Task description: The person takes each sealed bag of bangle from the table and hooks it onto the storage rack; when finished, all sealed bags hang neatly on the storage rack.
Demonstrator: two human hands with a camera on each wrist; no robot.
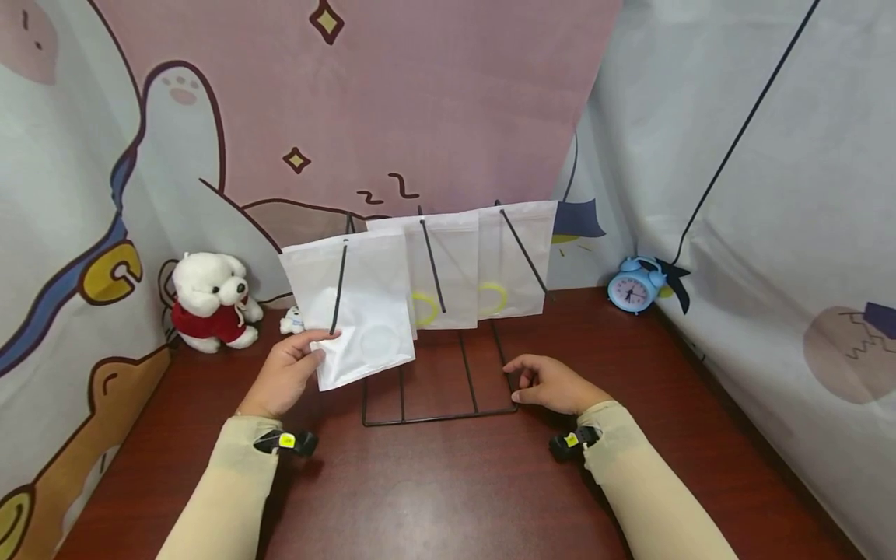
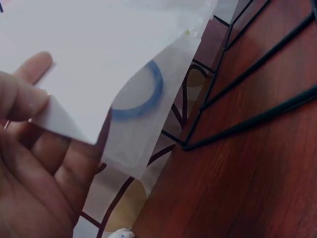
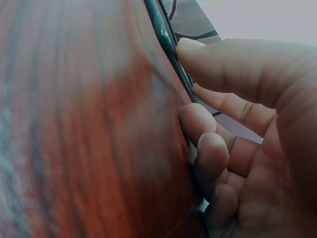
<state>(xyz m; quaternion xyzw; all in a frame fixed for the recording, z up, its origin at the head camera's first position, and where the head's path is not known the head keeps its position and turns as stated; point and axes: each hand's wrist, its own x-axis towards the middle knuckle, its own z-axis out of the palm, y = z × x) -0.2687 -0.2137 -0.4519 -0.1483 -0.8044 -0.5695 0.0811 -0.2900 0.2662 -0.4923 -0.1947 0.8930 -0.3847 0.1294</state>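
Observation:
At the left of a black wire display rack (image 1: 439,420), my left hand (image 1: 283,377) pinches the lower left corner of a white flat bag (image 1: 364,311) between thumb and fingers. The bag hangs from a prong of the rack, tilted, with a faint round shape showing near its bottom. Behind it, the left wrist view reveals another bag with a blue ring (image 2: 157,87). Two more white bags, a middle one (image 1: 455,272) and a right one (image 1: 521,241), show yellow rings. My right hand (image 1: 560,385) holds the rack's right base wire (image 3: 161,29) between thumb and fingers.
A white plush dog (image 1: 210,295) in red sits at the back left, with a small white figure (image 1: 291,320) beside it. A blue alarm clock (image 1: 635,286) stands at the back right. Patterned cloth walls surround the brown tabletop (image 1: 434,490).

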